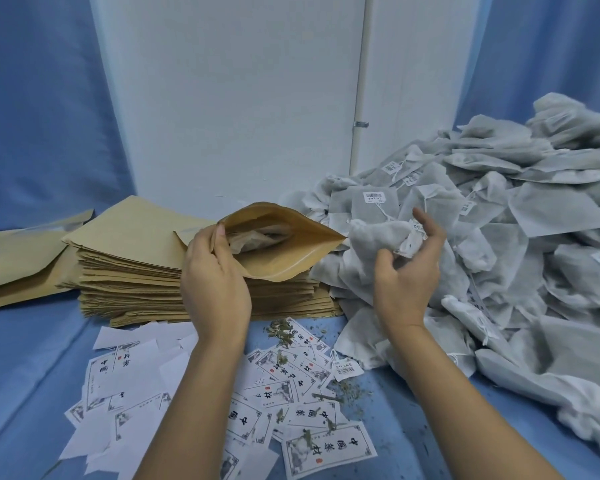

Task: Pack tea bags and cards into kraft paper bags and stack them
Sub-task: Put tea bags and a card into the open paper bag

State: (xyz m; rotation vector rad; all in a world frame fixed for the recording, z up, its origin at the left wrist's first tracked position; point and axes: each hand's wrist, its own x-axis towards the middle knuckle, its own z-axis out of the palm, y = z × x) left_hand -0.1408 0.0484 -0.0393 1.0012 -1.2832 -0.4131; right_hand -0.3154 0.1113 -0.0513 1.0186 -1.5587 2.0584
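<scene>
While my left hand (215, 285) pinches the tan kraft bag (284, 261), mouth gaping rightward, my right hand (409, 278) grips a crumpled tea bag (374, 233).

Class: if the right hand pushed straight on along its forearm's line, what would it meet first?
Likely the tea bag pile, just past the tea bag the right hand grips; depth unclear.

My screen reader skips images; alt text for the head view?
The left hand holds a kraft paper bag open while the right hand grips a tea bag beside its mouth. Cards lie scattered in front, a tea bag heap at right.
</scene>
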